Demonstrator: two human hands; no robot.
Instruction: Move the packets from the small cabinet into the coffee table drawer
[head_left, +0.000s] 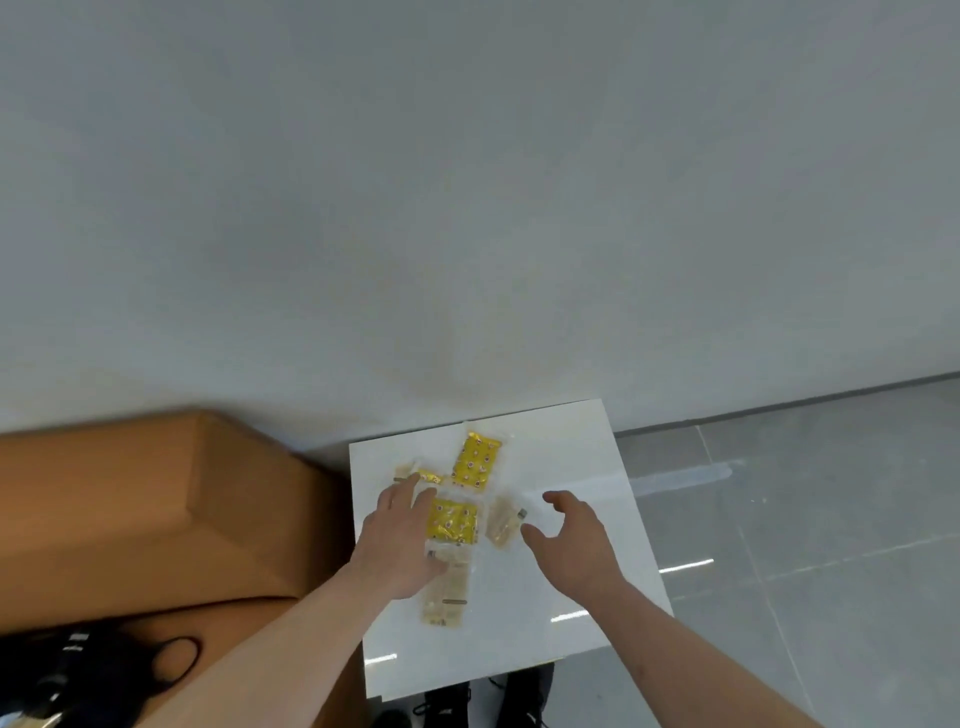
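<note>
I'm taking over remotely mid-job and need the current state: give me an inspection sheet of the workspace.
Surface: glossy white cabinet top, against the wall.
Job's things: yellow packet at the back; second yellow packet in the middle; pale packet to its right; another pale packet at the front; small packets partly hidden under fingers.
Clutter: nothing seen.
Hands: left hand flat on the packets; right hand hovering open beside the pale packet.
Cables: nothing seen.
Surroundings: orange sofa on the left, grey floor on the right, dark shoes below. Coffee table drawer not in view.
</note>
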